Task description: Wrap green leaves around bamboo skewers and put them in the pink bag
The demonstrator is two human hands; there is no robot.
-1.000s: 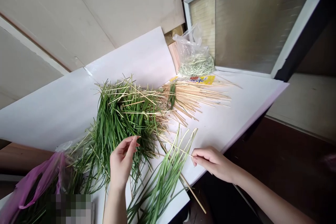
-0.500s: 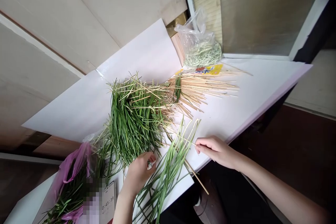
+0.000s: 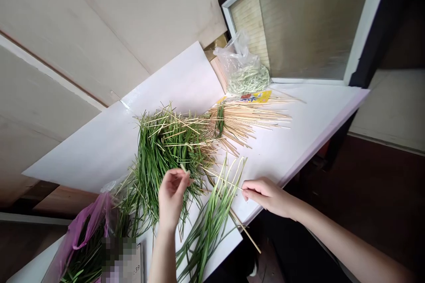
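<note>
My left hand [image 3: 174,190] is raised over the big heap of green chives [image 3: 156,154], its thumb and fingers pinched on a small pale-green chive stem [image 3: 183,168]. How much of that stem lies inside the fingers is hidden. My right hand [image 3: 265,194], at the table's front edge, is closed on the end of a thin wooden skewer [image 3: 226,180]. The skewer points left and crosses the pale ends of a smaller bunch of chives [image 3: 212,216]. Another skewer [image 3: 247,232] sticks out from under that bunch past the table edge.
Many wooden skewers [image 3: 255,117] fan out behind the heap, beside a yellow packet [image 3: 264,96]. A clear bag of pale-green strands [image 3: 247,77] stands at the back. A pink plastic bag [image 3: 91,221] of chives and a phone [image 3: 137,265] are at the left. A framed panel [image 3: 305,22] leans behind.
My left hand has risen from the lower edge of the chive heap and now pinches a pale stem. The right hand keeps its hold on the skewer. The camera view has shifted slightly.
</note>
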